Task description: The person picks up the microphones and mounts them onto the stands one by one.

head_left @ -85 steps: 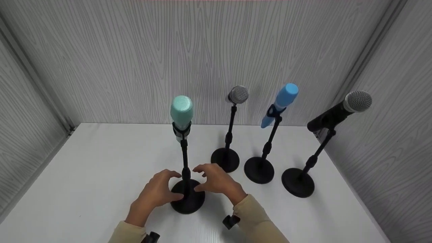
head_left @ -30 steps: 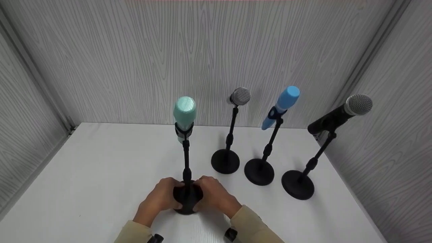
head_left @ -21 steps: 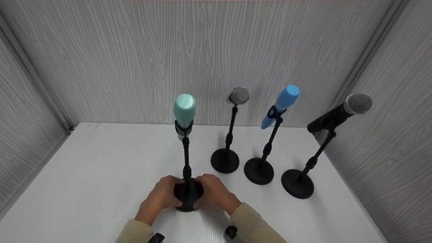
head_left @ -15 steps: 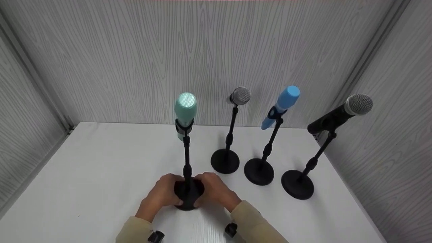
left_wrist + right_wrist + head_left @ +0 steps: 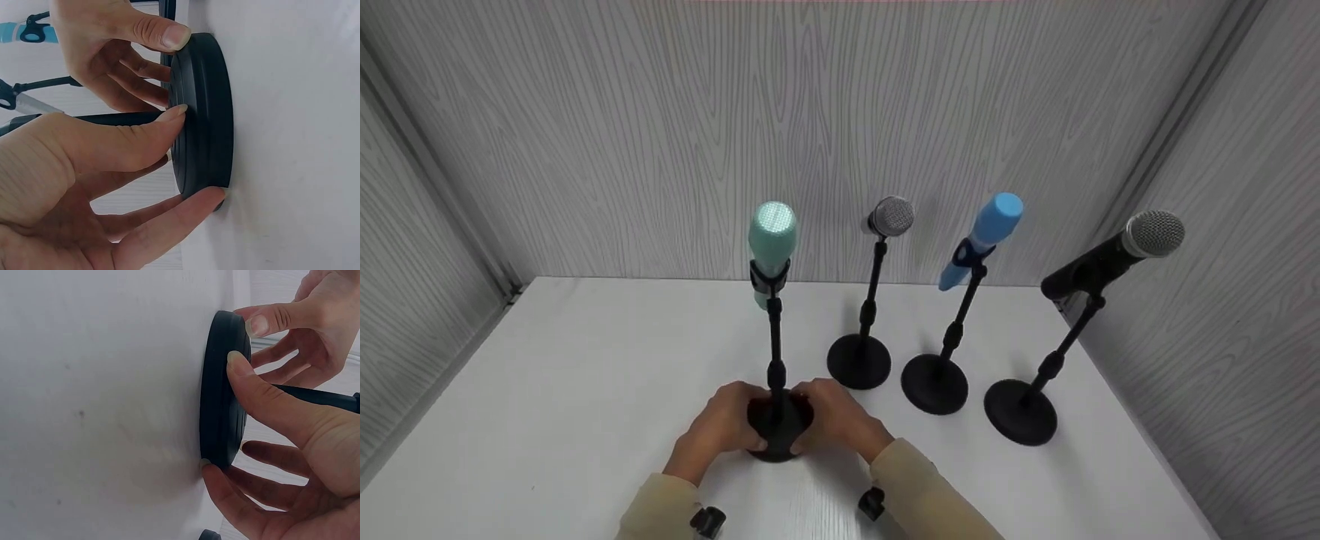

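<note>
A teal microphone (image 5: 772, 236) sits in the clip of a black desk stand (image 5: 776, 375), which is upright at the front middle of the table. My left hand (image 5: 724, 421) grips the left side of the stand's round base (image 5: 211, 112), thumb on its upper edge and a fingertip low at the rim. From the other side my right hand (image 5: 838, 417) holds the same base, its thumb (image 5: 242, 365) on the top edge and fingers curled at the lower rim. In both wrist views the base's underside lies close along the white tabletop.
To the right stand a small silver-headed microphone (image 5: 892, 217), a blue microphone (image 5: 996, 221) and a black microphone with a silver grille (image 5: 1153, 234), each on a black round-based stand. Wood-grain panels enclose the white table (image 5: 585, 360) at the back and sides.
Earlier my hands hovered around the base with fingers apart; they then closed on it. Over the last second the teal microphone's stand has shifted slightly away from me. The other stands keep their places.
</note>
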`<action>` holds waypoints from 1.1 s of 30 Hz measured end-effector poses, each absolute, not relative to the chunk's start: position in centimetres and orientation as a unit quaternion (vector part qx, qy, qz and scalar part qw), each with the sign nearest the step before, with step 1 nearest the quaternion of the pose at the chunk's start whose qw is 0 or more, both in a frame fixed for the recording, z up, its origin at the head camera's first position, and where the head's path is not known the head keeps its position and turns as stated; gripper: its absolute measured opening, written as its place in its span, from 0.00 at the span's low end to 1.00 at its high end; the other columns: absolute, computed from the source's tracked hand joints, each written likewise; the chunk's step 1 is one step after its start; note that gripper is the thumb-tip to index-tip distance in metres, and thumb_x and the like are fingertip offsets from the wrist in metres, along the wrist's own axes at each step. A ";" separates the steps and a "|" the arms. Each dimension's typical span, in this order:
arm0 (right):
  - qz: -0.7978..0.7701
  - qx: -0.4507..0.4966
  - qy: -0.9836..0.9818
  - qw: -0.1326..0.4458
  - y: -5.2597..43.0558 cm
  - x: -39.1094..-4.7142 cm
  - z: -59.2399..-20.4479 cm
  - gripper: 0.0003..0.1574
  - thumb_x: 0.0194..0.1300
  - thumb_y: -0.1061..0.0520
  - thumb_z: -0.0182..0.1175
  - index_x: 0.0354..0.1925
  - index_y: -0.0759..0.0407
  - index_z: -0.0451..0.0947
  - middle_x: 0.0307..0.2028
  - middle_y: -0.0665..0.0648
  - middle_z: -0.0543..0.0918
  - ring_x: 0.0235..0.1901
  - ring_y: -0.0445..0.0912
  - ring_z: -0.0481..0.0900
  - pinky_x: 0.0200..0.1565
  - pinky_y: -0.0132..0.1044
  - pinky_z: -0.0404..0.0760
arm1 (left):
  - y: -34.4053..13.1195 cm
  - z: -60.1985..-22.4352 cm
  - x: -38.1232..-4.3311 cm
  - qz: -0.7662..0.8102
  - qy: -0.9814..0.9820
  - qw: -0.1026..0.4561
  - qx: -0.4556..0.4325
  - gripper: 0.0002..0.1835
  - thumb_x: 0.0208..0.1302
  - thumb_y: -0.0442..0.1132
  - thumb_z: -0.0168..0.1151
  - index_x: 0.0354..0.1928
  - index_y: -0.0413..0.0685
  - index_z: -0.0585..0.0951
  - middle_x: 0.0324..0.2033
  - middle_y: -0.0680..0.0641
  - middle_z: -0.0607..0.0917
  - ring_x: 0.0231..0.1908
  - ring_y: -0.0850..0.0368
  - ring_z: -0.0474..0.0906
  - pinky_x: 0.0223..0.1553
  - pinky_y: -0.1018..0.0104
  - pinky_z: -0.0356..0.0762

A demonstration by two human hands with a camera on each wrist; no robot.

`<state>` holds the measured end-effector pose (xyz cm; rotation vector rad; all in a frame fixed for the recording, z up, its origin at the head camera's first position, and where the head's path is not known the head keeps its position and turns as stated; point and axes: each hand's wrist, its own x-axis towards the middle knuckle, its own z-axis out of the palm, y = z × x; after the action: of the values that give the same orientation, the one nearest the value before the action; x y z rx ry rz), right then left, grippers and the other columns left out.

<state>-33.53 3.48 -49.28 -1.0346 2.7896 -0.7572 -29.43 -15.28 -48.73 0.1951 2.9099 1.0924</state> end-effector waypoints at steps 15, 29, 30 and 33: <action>-0.217 -0.344 0.913 0.024 3.2 -33.8 -49.4 0.35 0.34 0.51 0.80 0.44 0.55 0.81 0.39 0.50 0.85 0.42 0.44 0.80 0.48 0.32 0.76 | -15.4 -48.9 -29.6 0.354 0.933 0.012 0.065 0.32 0.29 0.26 0.79 0.46 0.42 0.83 0.42 0.44 0.86 0.47 0.47 0.80 0.52 0.46 0.75; -0.212 -0.356 0.910 0.013 3.5 -33.7 -49.4 0.33 0.35 0.51 0.80 0.44 0.54 0.82 0.38 0.49 0.85 0.40 0.44 0.79 0.47 0.32 0.76 | -15.2 -48.8 -29.6 0.356 0.932 0.007 0.072 0.30 0.28 0.26 0.78 0.43 0.41 0.83 0.38 0.45 0.86 0.43 0.48 0.80 0.50 0.48 0.76; -0.211 -0.356 0.910 0.012 3.5 -33.8 -49.5 0.33 0.35 0.51 0.80 0.44 0.54 0.82 0.37 0.49 0.85 0.40 0.44 0.79 0.47 0.32 0.76 | -15.2 -48.9 -29.7 0.356 0.932 0.007 0.072 0.30 0.28 0.26 0.78 0.43 0.42 0.83 0.38 0.45 0.86 0.43 0.48 0.80 0.50 0.48 0.76; -0.205 -0.355 0.912 0.009 3.4 -33.8 -49.5 0.32 0.35 0.51 0.80 0.43 0.54 0.82 0.36 0.49 0.85 0.39 0.43 0.79 0.46 0.31 0.76 | -15.2 -48.9 -29.7 0.358 0.931 0.010 0.069 0.30 0.28 0.25 0.78 0.43 0.42 0.83 0.38 0.45 0.86 0.43 0.48 0.80 0.50 0.47 0.76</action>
<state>-33.84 3.43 -49.55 -1.1105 2.8485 -0.6419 -29.66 -15.25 -48.91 0.2149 2.9065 1.1170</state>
